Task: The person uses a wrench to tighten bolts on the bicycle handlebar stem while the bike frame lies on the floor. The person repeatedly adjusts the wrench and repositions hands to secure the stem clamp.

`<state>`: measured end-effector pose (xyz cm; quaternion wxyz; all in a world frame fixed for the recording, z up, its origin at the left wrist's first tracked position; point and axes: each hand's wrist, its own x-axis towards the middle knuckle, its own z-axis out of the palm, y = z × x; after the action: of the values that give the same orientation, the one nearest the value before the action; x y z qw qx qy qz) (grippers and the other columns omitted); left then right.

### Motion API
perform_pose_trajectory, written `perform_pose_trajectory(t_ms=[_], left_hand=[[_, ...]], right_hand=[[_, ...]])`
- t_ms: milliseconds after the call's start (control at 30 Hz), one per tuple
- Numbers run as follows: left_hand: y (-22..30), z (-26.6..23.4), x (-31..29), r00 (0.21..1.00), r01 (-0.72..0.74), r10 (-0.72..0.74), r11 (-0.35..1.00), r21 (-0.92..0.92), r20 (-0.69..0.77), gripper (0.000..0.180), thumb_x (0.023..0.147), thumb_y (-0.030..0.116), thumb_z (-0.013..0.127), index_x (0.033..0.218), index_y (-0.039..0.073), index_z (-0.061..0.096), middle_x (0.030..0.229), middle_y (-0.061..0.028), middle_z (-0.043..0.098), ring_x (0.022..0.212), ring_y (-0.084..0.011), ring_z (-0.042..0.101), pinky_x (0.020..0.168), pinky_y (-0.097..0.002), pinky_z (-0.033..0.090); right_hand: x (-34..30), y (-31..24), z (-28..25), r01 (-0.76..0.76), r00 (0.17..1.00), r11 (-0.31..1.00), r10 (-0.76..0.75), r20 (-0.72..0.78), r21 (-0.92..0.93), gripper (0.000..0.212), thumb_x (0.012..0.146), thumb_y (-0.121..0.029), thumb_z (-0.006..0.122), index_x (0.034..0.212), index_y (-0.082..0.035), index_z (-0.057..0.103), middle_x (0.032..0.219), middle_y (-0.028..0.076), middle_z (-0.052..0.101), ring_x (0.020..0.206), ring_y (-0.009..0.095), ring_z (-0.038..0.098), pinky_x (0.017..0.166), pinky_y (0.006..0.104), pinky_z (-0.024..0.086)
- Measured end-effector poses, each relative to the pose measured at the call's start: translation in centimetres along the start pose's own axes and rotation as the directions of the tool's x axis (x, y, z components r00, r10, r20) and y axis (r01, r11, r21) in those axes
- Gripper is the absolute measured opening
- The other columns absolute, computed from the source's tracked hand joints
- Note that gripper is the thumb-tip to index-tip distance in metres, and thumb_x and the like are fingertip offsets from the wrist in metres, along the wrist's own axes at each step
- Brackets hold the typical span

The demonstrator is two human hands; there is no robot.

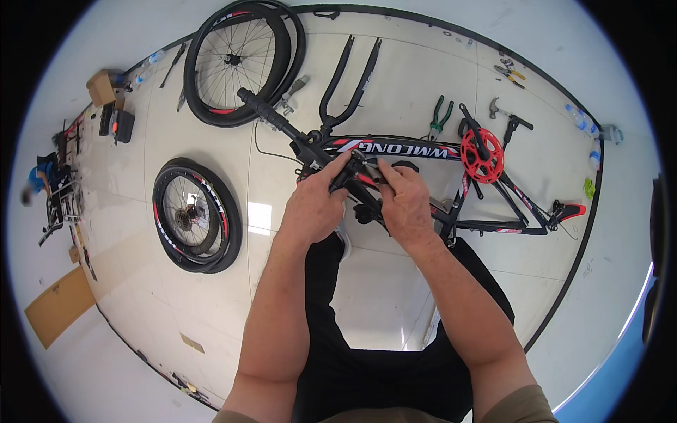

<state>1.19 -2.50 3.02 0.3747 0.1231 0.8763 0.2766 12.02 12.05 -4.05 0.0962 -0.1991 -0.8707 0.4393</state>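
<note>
A black, red and white bicycle frame [402, 147] lies on the floor in front of me, its red chainring [486, 168] to the right. The black handlebar [271, 116] slants from the upper left down toward my hands. My left hand [317, 201] has its fingers closed around a small black fitting [358, 159] by the handlebar; its exact kind is unclear. Close beside it, my right hand [407, 204] is closed in a pinch at the same spot. What lies between those fingertips is too small to make out. Under my hands, parts of the bar are hidden.
Spoked wheels with black tyres [282, 60] lie at the upper left, and another pair [234, 236] at the left. Beyond the frame are a black fork [361, 88], green-handled pliers [437, 125], a hammer [509, 113] and plastic bottles [578, 118]. Far left, a person [39, 178] appears.
</note>
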Motion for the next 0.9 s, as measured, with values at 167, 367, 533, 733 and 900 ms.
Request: perform_pose_trajectory(t_ms=[167,367,533,733,900], left_hand=[[0.8,-0.3,-0.3,1.0,0.009,-0.009,0.999,-0.038,-0.003,0.063,0.091,0.004,0.061,0.152,0.018,0.051,0.111,-0.0206,0.072,0.1,-0.0333,0.067,0.093,-0.0398,0.05],[0.6,-0.3,-0.2,1.0,0.024,-0.023,0.998,-0.057,0.01,0.065,0.09,0.007,0.061,0.151,0.023,0.051,0.115,-0.0207,0.071,0.109,-0.0394,0.067,0.094,-0.0441,0.051],[-0.2,0.1,0.0,0.999,-0.027,0.025,0.998,-0.059,-0.033,0.064,0.09,0.006,0.062,0.152,0.02,0.051,0.115,-0.02,0.071,0.105,-0.0347,0.067,0.094,-0.0409,0.051],[0.6,-0.1,-0.2,1.0,0.023,-0.023,0.998,-0.066,-0.001,0.063,0.091,0.003,0.063,0.151,0.016,0.052,0.114,-0.0184,0.072,0.098,-0.0276,0.067,0.094,-0.0356,0.05],[0.3,-0.1,-0.1,1.0,0.0,-0.002,0.998,-0.068,-0.028,0.063,0.091,0.002,0.062,0.151,0.016,0.052,0.114,-0.019,0.072,0.101,-0.0282,0.068,0.096,-0.0356,0.049]], right_hand=[[-0.3,0.1,0.3,0.053,0.997,0.998,-0.055,-0.051,-0.038,0.04,0.083,0.003,0.07,0.123,-0.002,0.071,0.102,0.016,0.064,0.097,0.035,0.061,0.09,0.046,0.047],[-0.3,-0.1,0.2,0.006,0.999,0.999,-0.009,-0.054,-0.047,0.041,0.082,0.002,0.071,0.123,-0.004,0.072,0.104,0.016,0.064,0.099,0.035,0.061,0.091,0.0458,0.047],[0.5,-0.9,-0.6,-0.305,0.952,0.925,0.295,0.079,0.225,0.039,0.083,-0.004,0.074,0.122,-0.002,0.072,0.098,0.019,0.066,0.089,0.034,0.066,0.082,0.0413,0.053],[0.2,-0.4,-0.2,-0.206,0.979,0.963,0.2,0.051,0.174,0.038,0.085,-0.005,0.074,0.123,-0.001,0.072,0.097,0.02,0.068,0.082,0.032,0.068,0.077,0.0394,0.055],[0.2,-0.7,-0.2,-0.237,0.971,0.945,0.233,0.047,0.224,0.036,0.086,-0.005,0.074,0.121,0.0,0.072,0.098,0.019,0.068,0.087,0.031,0.068,0.078,0.0381,0.055]])
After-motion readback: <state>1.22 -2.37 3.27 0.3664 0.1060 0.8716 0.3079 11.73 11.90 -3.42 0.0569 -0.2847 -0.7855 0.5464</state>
